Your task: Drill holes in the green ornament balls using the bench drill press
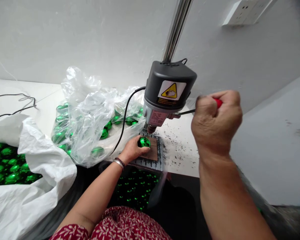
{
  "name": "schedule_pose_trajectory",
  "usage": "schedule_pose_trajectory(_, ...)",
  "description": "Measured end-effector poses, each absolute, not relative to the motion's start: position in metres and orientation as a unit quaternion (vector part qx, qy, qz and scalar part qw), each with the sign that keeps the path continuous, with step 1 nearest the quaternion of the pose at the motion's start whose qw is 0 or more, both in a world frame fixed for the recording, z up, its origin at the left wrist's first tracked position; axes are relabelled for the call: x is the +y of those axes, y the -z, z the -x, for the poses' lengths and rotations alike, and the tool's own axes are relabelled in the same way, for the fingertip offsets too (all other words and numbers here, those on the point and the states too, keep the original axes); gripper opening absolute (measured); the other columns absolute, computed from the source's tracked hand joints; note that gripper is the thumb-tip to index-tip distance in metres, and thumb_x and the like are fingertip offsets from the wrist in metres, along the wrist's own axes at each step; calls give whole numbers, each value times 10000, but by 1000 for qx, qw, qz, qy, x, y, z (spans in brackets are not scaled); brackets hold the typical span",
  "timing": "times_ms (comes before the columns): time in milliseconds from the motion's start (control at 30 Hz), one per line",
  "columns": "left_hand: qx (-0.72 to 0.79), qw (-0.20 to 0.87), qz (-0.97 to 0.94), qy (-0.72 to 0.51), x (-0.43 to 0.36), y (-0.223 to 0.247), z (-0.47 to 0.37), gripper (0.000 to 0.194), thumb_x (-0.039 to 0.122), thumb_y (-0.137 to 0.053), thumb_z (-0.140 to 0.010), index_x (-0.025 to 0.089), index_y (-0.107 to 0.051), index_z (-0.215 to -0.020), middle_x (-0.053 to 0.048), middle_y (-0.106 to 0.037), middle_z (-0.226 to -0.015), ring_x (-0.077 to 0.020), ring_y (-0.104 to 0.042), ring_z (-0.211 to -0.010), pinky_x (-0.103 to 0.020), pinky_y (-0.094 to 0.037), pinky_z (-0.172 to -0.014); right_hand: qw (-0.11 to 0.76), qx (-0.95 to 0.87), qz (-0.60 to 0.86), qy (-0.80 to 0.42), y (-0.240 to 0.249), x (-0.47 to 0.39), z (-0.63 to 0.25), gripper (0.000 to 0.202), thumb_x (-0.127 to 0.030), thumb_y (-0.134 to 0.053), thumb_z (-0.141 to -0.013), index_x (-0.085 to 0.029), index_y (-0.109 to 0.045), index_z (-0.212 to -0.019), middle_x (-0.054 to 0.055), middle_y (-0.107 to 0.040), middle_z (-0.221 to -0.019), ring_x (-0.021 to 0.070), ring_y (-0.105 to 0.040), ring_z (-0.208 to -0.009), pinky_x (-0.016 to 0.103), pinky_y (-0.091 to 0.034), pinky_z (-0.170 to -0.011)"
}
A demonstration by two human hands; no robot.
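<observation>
- Dark beaded bracelet [121, 161], its small round beads closest to the left hand [133, 149]
- Shiny silver bangle [118, 163], just behind the beads, farther from the left hand
- Deep red top [130, 221] with a pale leafy print
- Left sleeve [71, 232], same patterned cloth, ending near the elbow

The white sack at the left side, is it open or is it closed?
Open: the white sack has its mouth spread wide, showing green balls inside.

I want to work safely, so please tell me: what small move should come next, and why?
Probably the right hand should slowly ease the lever down: it grips the red knob, and the left hand holds a green ball just under the drill.
</observation>
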State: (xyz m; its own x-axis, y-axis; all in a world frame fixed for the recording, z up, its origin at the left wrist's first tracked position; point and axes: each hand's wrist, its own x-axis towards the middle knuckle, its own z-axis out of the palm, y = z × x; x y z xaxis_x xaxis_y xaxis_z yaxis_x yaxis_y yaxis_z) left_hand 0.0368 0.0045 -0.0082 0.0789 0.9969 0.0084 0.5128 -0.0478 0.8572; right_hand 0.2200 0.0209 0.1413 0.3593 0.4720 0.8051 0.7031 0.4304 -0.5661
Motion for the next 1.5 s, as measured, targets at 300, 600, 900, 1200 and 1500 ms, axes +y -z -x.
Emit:
schedule_pose_trajectory(300, 499, 425, -720, -228, -45, -23, 8, 710, 414, -897, -726, 200, -701, -1374, -125, -775, -1255, -284, -732, -1063, -379, -571, -958, 584, -539, 606, 41, -163, 17, -216, 134, -220, -554, -898, -160, -531, -780, -70, -496, -691, 30, -414, -652, 269, -348, -704)
schedule_pose_trajectory(600, 744, 95, -661, -43, -3, -53, 103, 462, 47, -497, -885, 147, -763, -1250, -174, -775, -1230, -299, -714, -1166, -418, -532, -1070, 589, -520, 619, 12, -168, 14, -213, 78, -171, -567, -891, -129, -629, -868, -90, -478, -697, 20, -411, -684, 304, -358, -760)
schedule_pose_trajectory(900, 632, 159, -723, 228, 2, -69, 110, 378, 180, -679, -745, 249, -829, -1085, -103, -821, -1155, -292, -740, -1049, -359, -554, -933, 593, -530, 606, 5, -165, 14, -213, 83, -202, -566, -914, -135, -608, -890, -96, -511, -743, 10, -424, -712, 296, -301, -751)
schedule_pose_trajectory(1200, 690, 151, -692, 148, -14, -65, 97, 454, 132, -674, -738, 129, -776, -1181, -175, -787, -1113, -342, -730, -1027, -415, -567, -911, 613, -562, 554, 36, -158, 20, -217, 135, -258, -572, -916, -146, -586, -842, -90, -483, -664, 8, -393, -639, 261, -278, -692)
schedule_pose_trajectory(1500, 494, 566, -454, -479, -20, -67, 69, 597, 445, -787, -816, 233, -589, -1337, -15, -665, -930, -114, -604, -690, -213, -466, -593, 617, -577, 531, 69, -152, 23, -219, 191, -303, -558, -956, -142, -554, -853, -74, -462, -674, 12, -379, -621, 234, -291, -671)
